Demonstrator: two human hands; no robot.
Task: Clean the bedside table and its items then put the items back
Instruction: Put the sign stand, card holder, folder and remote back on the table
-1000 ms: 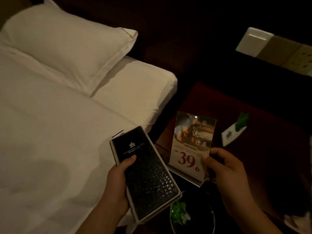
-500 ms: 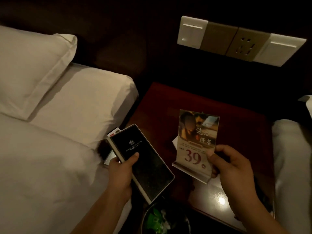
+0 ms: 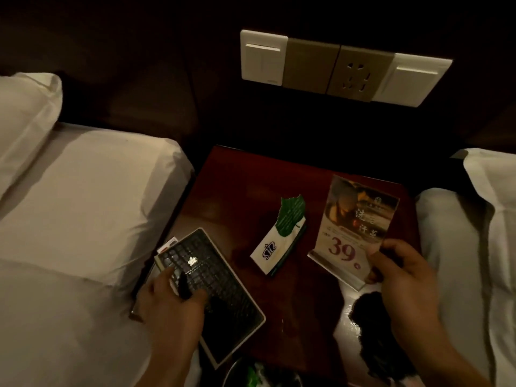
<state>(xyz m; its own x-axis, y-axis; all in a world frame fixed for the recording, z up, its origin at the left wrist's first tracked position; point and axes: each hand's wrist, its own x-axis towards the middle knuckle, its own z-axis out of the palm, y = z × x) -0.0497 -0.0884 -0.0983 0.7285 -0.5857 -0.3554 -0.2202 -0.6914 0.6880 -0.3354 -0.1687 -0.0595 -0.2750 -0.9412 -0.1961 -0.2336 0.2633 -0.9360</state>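
Both hands have come down over the bedside table (image 3: pixel 237 174) since a moment ago, bringing a folder and a sign with them. Nearest the camera, a dark bowl (image 3: pixel 237 370) with something green inside is cut off by the bottom edge, its contents hard to make out. Left of it, the left hand (image 3: pixel 170 305) presses a black textured folder (image 3: pixel 223 297) at the table's near left corner, fingers spread flat on its cover; a pale card (image 3: pixel 167 244) peeps from under its far end. At the table's near right corner, the right hand (image 3: pixel 405 277) pinches a clear stand-up sign (image 3: pixel 354 227) marked "39", thumb in front, fingers behind; whether its base touches the wood cannot be told. A dark blot near that wrist is unreadable. At the table's centre lies a white folded card (image 3: pixel 276 244) with a green leaf shape. White beds flank the glossy reddish-brown table on both sides. Beyond it, a switch and socket panel (image 3: pixel 346 68) sits on the dark wall.
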